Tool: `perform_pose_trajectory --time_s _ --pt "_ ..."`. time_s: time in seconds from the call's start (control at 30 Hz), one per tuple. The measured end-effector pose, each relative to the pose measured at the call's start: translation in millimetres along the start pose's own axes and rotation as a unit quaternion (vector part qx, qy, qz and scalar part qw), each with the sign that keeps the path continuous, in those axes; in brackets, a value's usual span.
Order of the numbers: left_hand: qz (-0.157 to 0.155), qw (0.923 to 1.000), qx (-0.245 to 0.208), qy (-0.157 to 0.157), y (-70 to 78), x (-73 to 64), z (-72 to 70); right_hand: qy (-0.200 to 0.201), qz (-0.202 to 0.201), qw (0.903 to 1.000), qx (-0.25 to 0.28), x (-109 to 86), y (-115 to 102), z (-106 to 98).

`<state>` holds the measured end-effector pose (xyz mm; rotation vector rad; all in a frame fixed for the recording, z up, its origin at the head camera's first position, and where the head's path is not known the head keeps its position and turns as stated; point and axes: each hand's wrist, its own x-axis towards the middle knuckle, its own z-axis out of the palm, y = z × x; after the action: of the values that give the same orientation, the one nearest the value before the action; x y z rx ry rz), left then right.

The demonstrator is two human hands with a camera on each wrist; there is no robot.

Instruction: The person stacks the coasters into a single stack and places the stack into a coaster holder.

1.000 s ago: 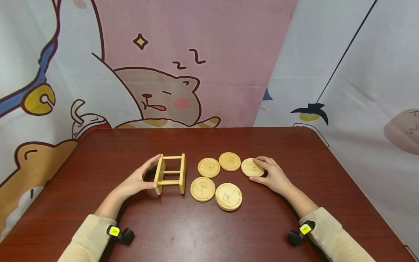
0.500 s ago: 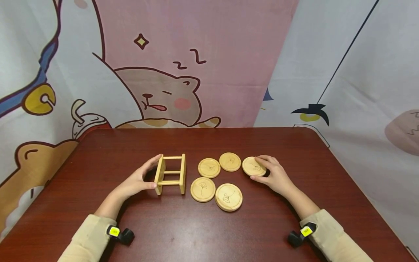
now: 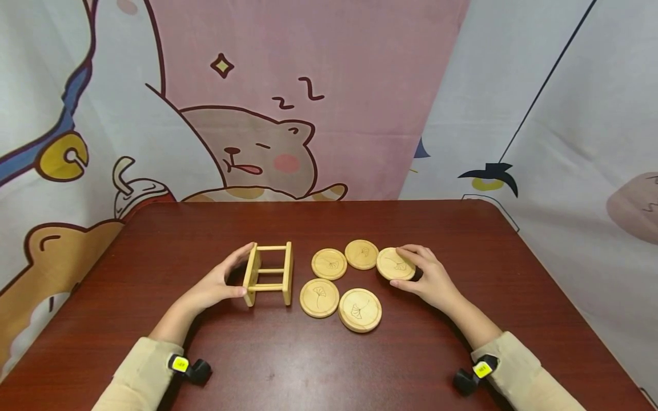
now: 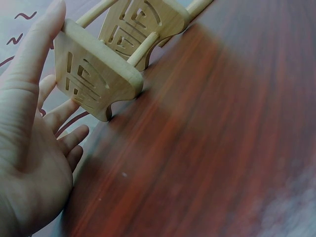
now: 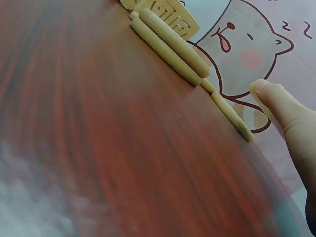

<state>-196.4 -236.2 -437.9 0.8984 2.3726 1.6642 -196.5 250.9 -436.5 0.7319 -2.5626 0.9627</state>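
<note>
My left hand (image 3: 218, 281) holds the left panel of a small wooden coaster rack (image 3: 269, 287), thumb on the near edge and fingers at the far one. In the left wrist view, the rack (image 4: 94, 74) shows cut-out slots in its panels. My right hand (image 3: 429, 275) pinches a round wooden coaster (image 3: 393, 264) at its right side, tilted over the table. More coasters with a leaf engraving lie between the hands: one front left (image 3: 319, 298), one back left (image 3: 329, 264), one at the back (image 3: 361, 254). The front right coaster (image 3: 360, 308) looks thicker, like a stack.
The dark red-brown wooden table (image 3: 308, 365) reaches back to a cartoon-printed cloth (image 3: 360, 114). Both sleeves carry a black wrist camera, left (image 3: 197, 371) and right (image 3: 465, 381).
The right hand has raised and tilted its coaster, shifting slightly right and then back left toward the back coaster. The left hand and rack have stayed in place.
</note>
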Motion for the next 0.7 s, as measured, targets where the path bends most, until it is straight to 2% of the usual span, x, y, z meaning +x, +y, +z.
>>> perform_pose_trajectory --time_s 0.33,0.7 --pt "0.010 0.9999 -0.001 -0.003 0.4 0.1 0.2 0.009 -0.024 0.9996 0.015 -1.8 -7.4 4.9" --pt "0.011 0.9999 -0.006 -0.002 -1.0 0.3 -0.6 0.002 -0.047 0.9985 0.029 -4.5 -18.3 11.1"
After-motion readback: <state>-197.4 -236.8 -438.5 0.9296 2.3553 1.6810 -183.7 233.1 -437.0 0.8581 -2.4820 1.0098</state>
